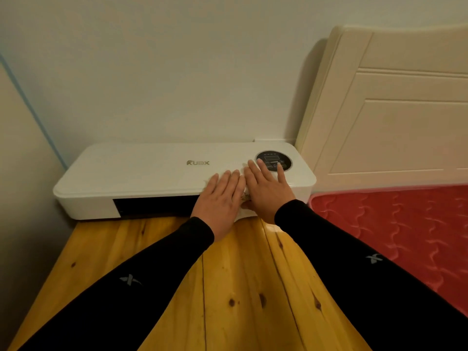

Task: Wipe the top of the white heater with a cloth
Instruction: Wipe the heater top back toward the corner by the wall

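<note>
A long white heater (141,173) lies flat at the far end of a wooden table, against the wall. Its top carries a gold logo and, at the right, a round black control panel (272,158). Both of my hands lie flat, fingers straight, side by side on the right half of the top. My left hand (221,196) and my right hand (267,191) press on a white cloth (244,196), which is almost wholly hidden under them; only small bits show between and beyond the fingers. My right fingertips reach the edge of the control panel.
The yellow wooden table (228,287) stretches from the heater toward me. A cream headboard (392,110) stands to the right, with a red quilted mattress (405,224) below it. Walls close in behind and on the left.
</note>
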A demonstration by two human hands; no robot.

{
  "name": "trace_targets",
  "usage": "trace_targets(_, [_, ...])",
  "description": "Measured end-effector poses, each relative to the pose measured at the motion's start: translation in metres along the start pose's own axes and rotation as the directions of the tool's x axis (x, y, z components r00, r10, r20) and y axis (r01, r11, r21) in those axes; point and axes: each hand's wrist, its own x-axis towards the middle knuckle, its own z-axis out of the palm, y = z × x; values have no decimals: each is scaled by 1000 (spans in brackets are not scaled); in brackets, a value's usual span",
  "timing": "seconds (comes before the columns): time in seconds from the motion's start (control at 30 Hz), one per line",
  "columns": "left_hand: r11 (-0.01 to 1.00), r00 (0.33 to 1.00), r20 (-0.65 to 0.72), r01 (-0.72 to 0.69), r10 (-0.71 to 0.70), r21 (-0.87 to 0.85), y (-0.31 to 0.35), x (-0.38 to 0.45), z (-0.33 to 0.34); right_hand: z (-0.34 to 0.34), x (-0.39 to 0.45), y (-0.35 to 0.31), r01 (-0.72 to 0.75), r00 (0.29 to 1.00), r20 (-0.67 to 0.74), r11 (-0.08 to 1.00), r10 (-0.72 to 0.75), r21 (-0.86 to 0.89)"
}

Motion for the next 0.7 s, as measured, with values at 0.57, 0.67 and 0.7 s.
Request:
trace_targets(0.57, [998, 997, 40, 66, -66, 4, -105, -76, 16, -11, 41, -127, 68, 993, -97, 998, -66, 19])
trace_targets(0.67, [996, 995, 47, 90, -91, 26, -123, -90, 18, -12, 50, -150, 79, 991, -107, 997, -77, 15])
trace_targets(0.7, [995, 994, 49, 96, -97, 31, -128, -94, 18, -12, 52, -158, 84, 990, -112, 996, -82, 10])
